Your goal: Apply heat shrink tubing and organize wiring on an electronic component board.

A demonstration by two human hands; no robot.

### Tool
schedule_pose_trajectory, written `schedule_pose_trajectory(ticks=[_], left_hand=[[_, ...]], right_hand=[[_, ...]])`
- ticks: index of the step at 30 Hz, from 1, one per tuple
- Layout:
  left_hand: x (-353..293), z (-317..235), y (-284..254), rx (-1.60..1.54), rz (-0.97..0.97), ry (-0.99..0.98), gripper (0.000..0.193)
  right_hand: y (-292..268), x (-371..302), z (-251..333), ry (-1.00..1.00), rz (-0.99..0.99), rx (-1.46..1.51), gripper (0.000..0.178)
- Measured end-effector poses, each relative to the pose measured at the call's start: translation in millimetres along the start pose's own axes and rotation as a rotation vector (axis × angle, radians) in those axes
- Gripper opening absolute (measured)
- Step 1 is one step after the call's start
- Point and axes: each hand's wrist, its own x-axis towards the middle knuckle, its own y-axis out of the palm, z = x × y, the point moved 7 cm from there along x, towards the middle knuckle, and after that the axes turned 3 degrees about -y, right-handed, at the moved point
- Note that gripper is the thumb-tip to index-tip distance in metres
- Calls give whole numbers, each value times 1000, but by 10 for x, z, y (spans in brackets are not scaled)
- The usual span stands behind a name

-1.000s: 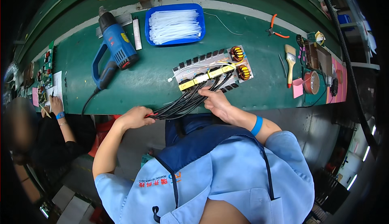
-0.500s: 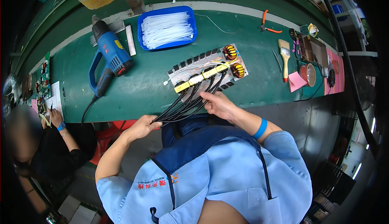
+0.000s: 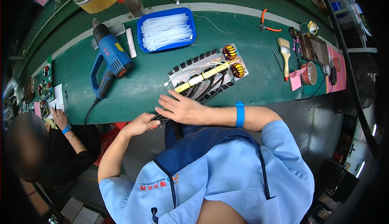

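Observation:
At the table's near edge, my left hand (image 3: 142, 125) is closed around a bundle of black cables (image 3: 213, 88). They fan out from a circuit board (image 3: 172, 77) lying tilted on the green table. Across the cables reaches my right hand (image 3: 183, 109), its fingers stretched and spread, beside the left one. It covers the middle of the bundle; whether its palm touches them I cannot tell. A strip of yellow tape (image 3: 221, 67) runs along the board, next to a thin white cable. Two copper-wound ring coils (image 3: 229, 52) stand at the board's right end.
A blue heat gun (image 3: 111, 53) lies left, its cord over the near edge. Behind the board stands a blue tray (image 3: 194, 31) of white cable ties. Orange-handled pliers (image 3: 263, 26), a brush (image 3: 285, 55) and a tape roll (image 3: 309, 74) lie right. A co-worker (image 3: 60, 147) sits left.
My right hand has swung left from the cables' right side to lie over them near my left hand, its fingers now spread. My left hand keeps hold of the bundle.

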Motion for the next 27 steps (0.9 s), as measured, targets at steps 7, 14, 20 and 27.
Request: schedule_pose_trajectory(ticks=[7,14,20,27], left_hand=[[2,66,33,-214,175,-84,25],[177,-345,88,523,13,85,45],[402,-109,118,197,-37,87,28],[450,-201,180,96,-70,109,24]], right_hand=[[371,-45,-169,9,162,99,9],[519,-102,-102,-88,145,162,13],[503,-105,-88,-107,130,106,13],[307,-54,-203,2,117,64,17]])
